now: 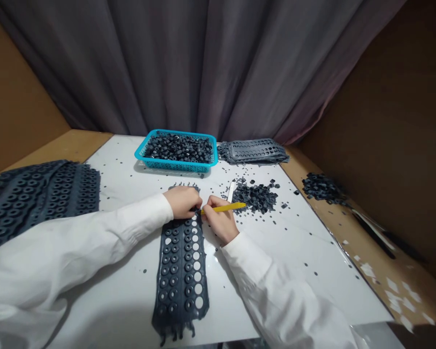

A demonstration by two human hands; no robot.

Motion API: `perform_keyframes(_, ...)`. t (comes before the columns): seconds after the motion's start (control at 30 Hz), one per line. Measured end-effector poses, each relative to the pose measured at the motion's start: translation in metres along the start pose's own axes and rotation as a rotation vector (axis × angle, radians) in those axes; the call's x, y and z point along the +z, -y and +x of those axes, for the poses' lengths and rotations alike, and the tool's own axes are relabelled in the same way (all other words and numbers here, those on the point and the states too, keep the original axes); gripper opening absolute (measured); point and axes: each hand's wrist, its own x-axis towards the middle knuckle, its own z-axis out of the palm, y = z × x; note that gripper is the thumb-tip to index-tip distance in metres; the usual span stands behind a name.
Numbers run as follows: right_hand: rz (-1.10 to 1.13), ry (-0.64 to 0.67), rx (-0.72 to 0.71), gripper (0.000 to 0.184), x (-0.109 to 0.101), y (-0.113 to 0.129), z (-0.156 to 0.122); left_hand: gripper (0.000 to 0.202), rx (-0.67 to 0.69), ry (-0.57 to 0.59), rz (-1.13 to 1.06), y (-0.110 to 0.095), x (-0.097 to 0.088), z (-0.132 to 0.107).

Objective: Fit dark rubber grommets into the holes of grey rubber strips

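Observation:
A dark rubber sheet (181, 271) studded with rings lies lengthwise on the white board (294, 252) in front of me; its right column shows empty holes. My left hand (183, 201) is closed, pressing on the sheet's far end. My right hand (220, 223) grips a yellow stick tool (225, 208), its tip at the sheet's upper right edge next to my left fingers. Both arms wear white sleeves.
A turquoise basket (176, 165) full of dark rings stands at the back. Behind it to the right lies a stack of emptied sheets (254, 150). Loose ring piles sit at centre right (256, 196) and on the wooden ledge (323, 188). A stack of full sheets (32, 194) lies at left.

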Motion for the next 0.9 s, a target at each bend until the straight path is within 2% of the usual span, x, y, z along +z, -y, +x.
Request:
perform_keyframes(0.13,-0.028,0.004,0.008,0.02,0.0,0.002,0.001,0.01,0.134,0.012,0.114,-0.002,0.005,0.002)
perform_keyframes(0.27,-0.041,0.005,-0.001,0.02,-0.001,0.001,0.0,0.016,0.221,-0.107,0.143,0.006,0.022,-0.002)
perform_keyframes(0.33,-0.05,0.005,-0.011,0.021,-0.001,0.001,0.0,0.016,0.201,-0.196,0.046,0.012,0.032,-0.007)
perform_keyframes(0.43,-0.049,0.019,0.003,0.022,0.0,0.002,0.0,0.016,0.104,-0.325,-0.237,0.019,0.045,-0.016)
perform_keyframes(0.53,-0.045,0.025,0.015,0.022,0.0,0.002,0.001,0.017,0.02,-0.373,-0.386,0.02,0.051,-0.02)
perform_keyframes(0.6,-0.043,0.017,0.006,0.021,0.0,0.001,0.001,0.017,0.04,-0.334,-0.367,0.02,0.048,-0.018)
perform_keyframes(0.77,-0.016,0.001,-0.017,0.018,-0.001,-0.007,0.0,0.01,0.074,-0.124,-0.213,0.015,0.025,-0.009)
perform_keyframes(0.9,0.025,-0.024,0.0,0.017,-0.001,-0.011,-0.001,0.011,0.056,-0.05,-0.132,0.01,0.011,-0.005)
